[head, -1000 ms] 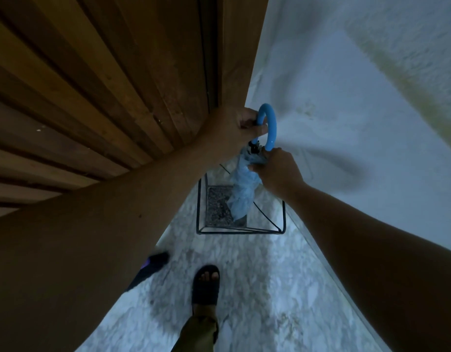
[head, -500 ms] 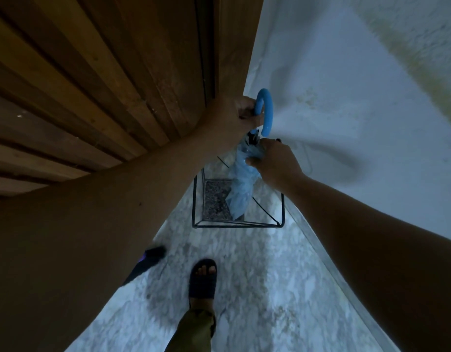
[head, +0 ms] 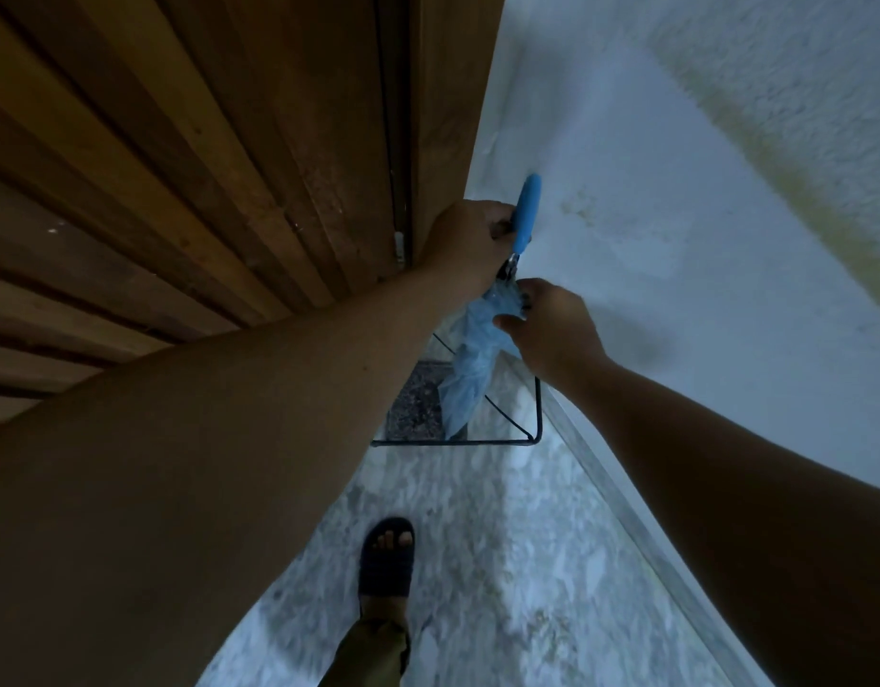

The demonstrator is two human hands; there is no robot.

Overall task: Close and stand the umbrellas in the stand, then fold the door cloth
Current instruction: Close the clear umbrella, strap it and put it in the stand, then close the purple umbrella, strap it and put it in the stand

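A closed light-blue umbrella (head: 470, 369) stands tip-down inside a black wire umbrella stand (head: 538, 414) in the corner between the wooden door and the white wall. My left hand (head: 465, 240) grips its bright blue hooked handle (head: 527, 210) from the left. Just below, my right hand (head: 547, 324) pinches the bunched canopy fabric near the top of the shaft. The umbrella's tip is hidden low in the stand. No door cloth shows in this view.
A slatted wooden door (head: 205, 166) fills the left side and a white wall (head: 700, 240) the right. The floor (head: 477, 538) is speckled stone. My sandalled foot (head: 385, 557) stands a step short of the stand.
The umbrella handle has turned so the hook now looks edge-on. My right hand has shifted slightly down the canopy. The dark object on the floor at the left is no longer in view.
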